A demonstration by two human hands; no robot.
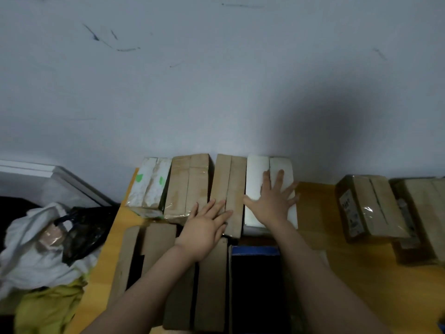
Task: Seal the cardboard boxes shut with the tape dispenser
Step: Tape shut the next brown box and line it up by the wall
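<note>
- Table (pixel 315 213): yellow-orange top, set against a pale wall (pixel 216 80).
- Row of four closed boxes, stood along the wall, side by side and touching:
  - green-marked white box (pixel 150 186), leftmost, wrapped in clear film.
  - taped brown box (pixel 190 184), glossy tape seen over its top.
  - plain brown box (pixel 231 179), flaps met at a centre seam.
  - white box (pixel 256 174), rightmost, flaps met at a centre seam.
- Left hand (pixel 204 230): laid palm down, fingers straight and slightly spread, nothing grasped. The fingertips rest on the near end of the plain brown box, with the outer fingers over the taped brown box beside it.
- Right hand (pixel 272 203): pressed flat on the white box, fingers fanned wide and ungripped. They straddle the seam, the thumb reaching the box's left edge.
- Open brown boxes (pixel 156 239): flaps up, nearer the person, under the left forearm.
- Blue-rimmed box (pixel 255 250): open, dark inside, just below the white box.
- Labelled box (pixel 370 208): film-wrapped, well apart to the right, with another box (pixel 426 208) beside it.
- Heap of white cloth (pixel 36 249) and black bag (pixel 84 230): left of the table.
</note>
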